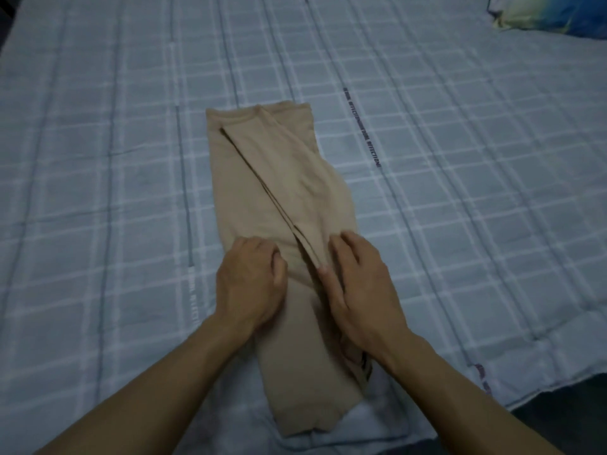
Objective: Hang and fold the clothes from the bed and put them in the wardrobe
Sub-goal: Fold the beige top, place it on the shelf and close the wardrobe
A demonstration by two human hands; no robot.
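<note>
A beige garment (289, 178) lies lengthwise on the bed, folded into a long narrow strip with one side flap laid diagonally over the middle. My left hand (253, 284) rests on its near-left part with the fingers curled under against the cloth. My right hand (358, 287) lies flatter on the folded flap, with the thumb along the flap's edge and the fingers pressing the fabric. I cannot tell whether either hand pinches the cloth. A dark printed patch (364, 366) shows under my right wrist.
The bed (131, 159) is covered by a pale blue checked quilt. A blue and yellow pillow (551, 14) lies at the far right corner. The bed's near right edge (525, 399) drops to dark floor.
</note>
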